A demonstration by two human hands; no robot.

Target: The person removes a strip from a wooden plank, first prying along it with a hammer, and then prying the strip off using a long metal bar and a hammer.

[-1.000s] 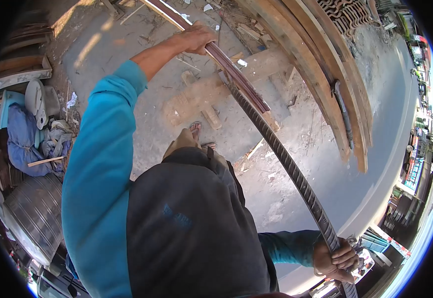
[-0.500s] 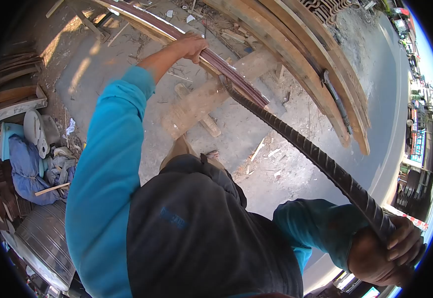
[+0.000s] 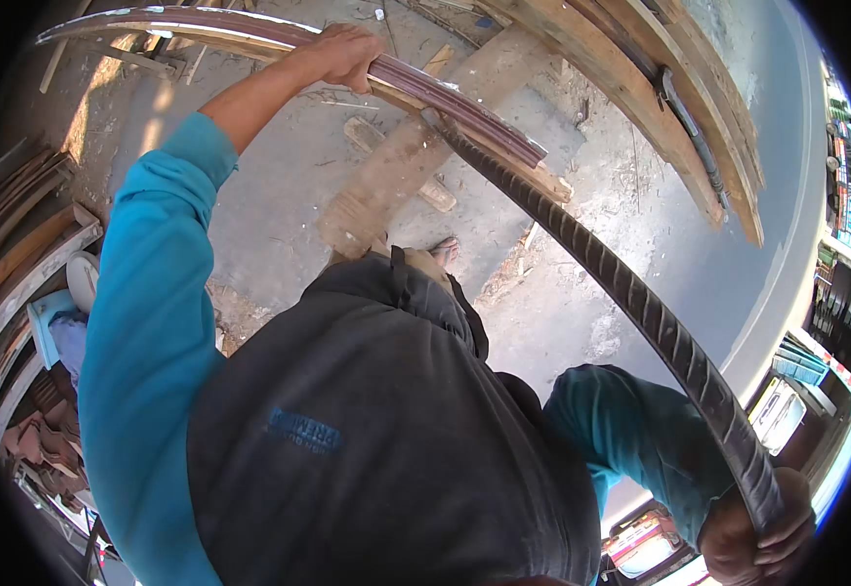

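Observation:
My left hand [image 3: 349,57] is closed over a long maroon grooved strip of wood [image 3: 455,104] with flaking white along its edge. The strip lies along a plain board [image 3: 542,182] on a wooden trestle beam [image 3: 386,176]. In my right hand [image 3: 757,532], at the lower right, is the near end of a dark ribbed steel pry bar [image 3: 621,281]. Its far tip [image 3: 432,117] meets the edge of the strip and board, just right of my left hand; the exact contact is hard to make out.
Long planks [image 3: 630,107] lie at the upper right, with a dark metal clamp [image 3: 684,127] on them. Stacked timber [image 3: 25,259] stands on the left. Wood scraps litter the concrete floor [image 3: 269,225], and a paved road [image 3: 777,176] runs along the right.
The view has shifted, showing more of the strip's left end. My left hand keeps its grip on the strip. My right hand, still holding the bar, appears slightly lower.

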